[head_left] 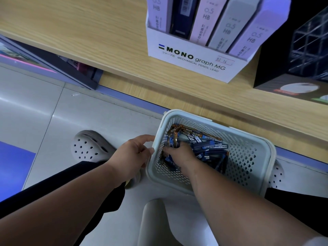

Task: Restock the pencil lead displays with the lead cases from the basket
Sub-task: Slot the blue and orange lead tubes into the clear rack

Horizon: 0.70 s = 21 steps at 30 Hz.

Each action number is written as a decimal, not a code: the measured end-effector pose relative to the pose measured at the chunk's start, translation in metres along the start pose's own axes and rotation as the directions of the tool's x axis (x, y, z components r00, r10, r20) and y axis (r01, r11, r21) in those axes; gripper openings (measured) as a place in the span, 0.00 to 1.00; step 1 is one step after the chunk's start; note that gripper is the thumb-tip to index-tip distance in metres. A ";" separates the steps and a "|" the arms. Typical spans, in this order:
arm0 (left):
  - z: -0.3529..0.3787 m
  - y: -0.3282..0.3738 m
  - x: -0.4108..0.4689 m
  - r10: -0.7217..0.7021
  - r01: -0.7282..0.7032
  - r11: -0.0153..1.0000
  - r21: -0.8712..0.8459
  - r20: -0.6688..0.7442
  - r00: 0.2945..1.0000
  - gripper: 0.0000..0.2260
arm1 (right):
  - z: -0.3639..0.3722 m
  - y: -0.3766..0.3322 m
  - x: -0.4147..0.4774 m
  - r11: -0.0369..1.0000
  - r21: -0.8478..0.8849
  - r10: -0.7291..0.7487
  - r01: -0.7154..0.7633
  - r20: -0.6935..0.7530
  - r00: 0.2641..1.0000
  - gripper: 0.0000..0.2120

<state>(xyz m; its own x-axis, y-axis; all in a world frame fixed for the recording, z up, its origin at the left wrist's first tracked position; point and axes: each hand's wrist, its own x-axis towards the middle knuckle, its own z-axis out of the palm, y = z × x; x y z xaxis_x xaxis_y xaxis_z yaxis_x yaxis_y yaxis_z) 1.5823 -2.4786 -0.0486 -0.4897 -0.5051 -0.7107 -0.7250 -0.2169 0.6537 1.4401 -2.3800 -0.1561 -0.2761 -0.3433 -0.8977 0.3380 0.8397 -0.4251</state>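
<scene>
the right grip (179, 153) is sunk knuckle-deep in the lead cases (205, 145), fingers curled down out of sight, so i cannot tell whether it has closed on any. the left grip (132, 153) holds the near-left rim of the basket (246, 157), thumb on the edge, steadying it. the basket sits on the floor just below the shelf (88, 32). the cases lie jumbled in its bottom, blue and dark with a few orange. the mono display (191, 59) stands on the shelf above. the cases look light, stiff and slick, likely to slide off one another. pinching a few across their long narrow sides, lined up flat, seems the surest hold.
</scene>
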 end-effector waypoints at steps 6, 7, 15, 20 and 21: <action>0.000 0.000 0.000 -0.007 0.007 1.000 0.023 -0.005 1.000 0.14 | -0.007 -0.005 -0.007 0.996 -0.066 -0.059 0.063 0.065 0.996 0.03; 0.000 0.000 0.000 -0.007 0.008 0.999 0.032 -0.006 1.000 0.14 | -0.009 -0.005 -0.009 0.995 -0.075 -0.065 0.071 0.080 0.995 0.04; -0.001 0.004 0.002 -0.012 0.016 0.992 0.126 -0.029 1.000 0.12 | -0.059 -0.013 -0.032 0.996 -0.010 -0.088 0.091 0.190 0.978 0.03; -0.001 0.009 0.000 -0.012 0.024 0.972 0.232 -0.051 0.999 0.11 | -0.086 -0.019 -0.056 0.997 0.026 -0.078 0.074 0.277 0.958 0.04; 0.000 0.012 0.000 -0.016 0.031 0.961 0.275 -0.056 0.998 0.10 | -0.089 -0.022 -0.062 0.997 0.032 -0.079 0.073 0.293 0.953 0.03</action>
<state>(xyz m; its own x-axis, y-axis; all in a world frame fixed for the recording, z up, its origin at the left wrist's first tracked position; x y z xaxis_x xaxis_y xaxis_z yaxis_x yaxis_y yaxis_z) 1.5740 -2.4814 -0.0410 -0.4502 -0.5474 -0.7054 -0.8449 0.0058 0.5348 1.3696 -2.3391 -0.0805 -0.0261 -0.5171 -0.8555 0.3453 0.7985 -0.4932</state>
